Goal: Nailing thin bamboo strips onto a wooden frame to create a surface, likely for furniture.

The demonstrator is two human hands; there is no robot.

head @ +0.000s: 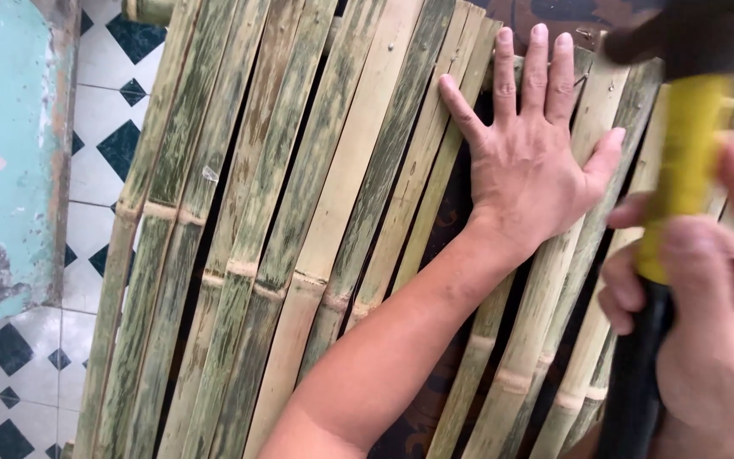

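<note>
My left hand (527, 157) lies flat, fingers spread, pressing on a row of split bamboo slats (299, 229) laid side by side. The slats are green and tan, with nodes showing across them. My right hand (711, 314) at the right edge grips a hammer handle (681, 178) that is yellow above and black below. The dark hammer head (690, 34) is raised and blurred near the top right, above the slats next to my left hand.
A white tiled floor with dark diamond insets (104, 144) shows at the left. A worn turquoise wall surface (2, 127) with peeling paint runs along the far left. Dark gaps open between some slats near my left wrist.
</note>
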